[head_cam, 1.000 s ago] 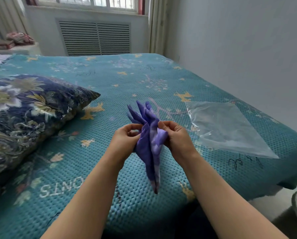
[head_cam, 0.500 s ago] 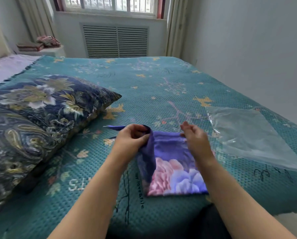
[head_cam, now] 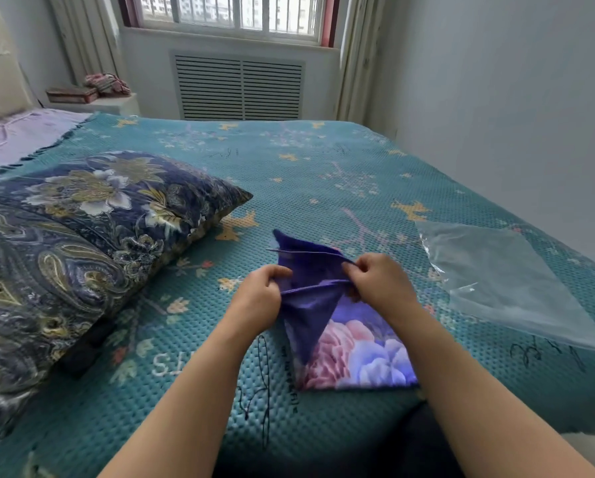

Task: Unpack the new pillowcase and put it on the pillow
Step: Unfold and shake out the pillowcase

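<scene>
Two hands work the purple pillowcase (head_cam: 327,315), which lies partly folded on the bed (head_cam: 323,174) right in front of the person, flower print at its near end. Left hand (head_cam: 258,298) pinches the near dark edge, fingers curled round the cloth. Right hand (head_cam: 380,281) pinches the far edge between thumb and fingertips. Edges pulled apart, likely to find and spread the opening so the pillow can go in. Far corner of the cloth sticks up loose.

Clear plastic bag (head_cam: 503,281) lies flat on the bed to the right, near the pillowcase but not touching; looks empty, so unpacking is judged done. Pillow (head_cam: 92,229) sits to the left on the bed, well apart, wearing a dark floral cover; new case not yet on it.

Small stack of items (head_cam: 89,89) on a ledge by the window (head_cam: 230,15); too small to identify.
</scene>
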Tool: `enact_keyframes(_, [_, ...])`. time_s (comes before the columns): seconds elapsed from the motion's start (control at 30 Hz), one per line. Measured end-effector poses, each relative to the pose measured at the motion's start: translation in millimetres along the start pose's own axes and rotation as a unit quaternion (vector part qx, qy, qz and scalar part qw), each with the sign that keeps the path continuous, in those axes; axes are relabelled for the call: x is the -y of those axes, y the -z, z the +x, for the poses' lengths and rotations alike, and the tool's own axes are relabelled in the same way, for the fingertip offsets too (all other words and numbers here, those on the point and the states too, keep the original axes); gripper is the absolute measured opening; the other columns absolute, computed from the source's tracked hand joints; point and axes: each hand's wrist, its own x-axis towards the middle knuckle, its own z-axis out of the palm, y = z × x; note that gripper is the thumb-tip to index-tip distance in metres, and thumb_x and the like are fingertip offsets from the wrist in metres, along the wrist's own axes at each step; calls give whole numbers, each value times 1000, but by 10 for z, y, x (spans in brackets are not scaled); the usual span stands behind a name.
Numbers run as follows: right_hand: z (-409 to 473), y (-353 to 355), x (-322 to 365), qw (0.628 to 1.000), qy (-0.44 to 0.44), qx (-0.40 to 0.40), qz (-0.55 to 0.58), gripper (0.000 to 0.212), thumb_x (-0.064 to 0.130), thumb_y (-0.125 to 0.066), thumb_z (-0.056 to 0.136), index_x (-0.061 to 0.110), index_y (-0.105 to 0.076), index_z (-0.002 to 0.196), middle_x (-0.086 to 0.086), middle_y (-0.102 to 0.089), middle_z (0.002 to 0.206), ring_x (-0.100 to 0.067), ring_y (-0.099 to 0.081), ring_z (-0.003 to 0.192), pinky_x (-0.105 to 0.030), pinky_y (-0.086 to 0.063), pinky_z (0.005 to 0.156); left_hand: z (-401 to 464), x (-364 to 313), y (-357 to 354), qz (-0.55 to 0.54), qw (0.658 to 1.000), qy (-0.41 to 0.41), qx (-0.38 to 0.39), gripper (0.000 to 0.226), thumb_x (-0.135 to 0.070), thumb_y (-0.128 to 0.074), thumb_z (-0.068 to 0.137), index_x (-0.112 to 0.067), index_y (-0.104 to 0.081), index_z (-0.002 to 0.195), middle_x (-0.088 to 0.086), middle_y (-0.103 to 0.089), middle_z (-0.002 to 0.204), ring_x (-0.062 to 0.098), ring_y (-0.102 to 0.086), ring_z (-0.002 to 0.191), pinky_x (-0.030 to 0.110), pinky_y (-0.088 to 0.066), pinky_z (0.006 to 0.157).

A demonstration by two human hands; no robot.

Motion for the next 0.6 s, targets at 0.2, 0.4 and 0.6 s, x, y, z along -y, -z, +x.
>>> enact_keyframes(0.2, [115, 604, -134, 993, -38, -103, -50, 36, 26, -45, 88, 6, -50, 59, -22, -62, 76, -37, -60, 78, -32, -39, 66, -139, -32, 262, 45, 978, -52, -197, 36, 1, -36, 90, -10, -62, 113, 12, -54, 110, 19, -48, 95, 23, -33, 87])
enact_keyframes(0.4, [219, 1239, -328, 981, -15, -191, 20, 39, 36, -47, 95, 9, -61, 71, -17, -63, 69, -34, -57, 72, -36, -44, 69, -158, -167, 930, 233, 918, -117, -300, 35, -3, -40, 92, -8, -57, 121, 18, -52, 114, 38, -60, 89, 41, -47, 71])
enact_keyframes(0.6, [252, 1640, -418, 949, -18, -300, 92, 33, 27, -50, 96, 2, -59, 77, -30, -61, 84, -40, -57, 81, -30, -30, 67, -205, -243, 1599, 297, 891, -21, -344, 41, 0, -38, 88, -9, -55, 125, 22, -47, 125, 45, -58, 98, 52, -45, 84])
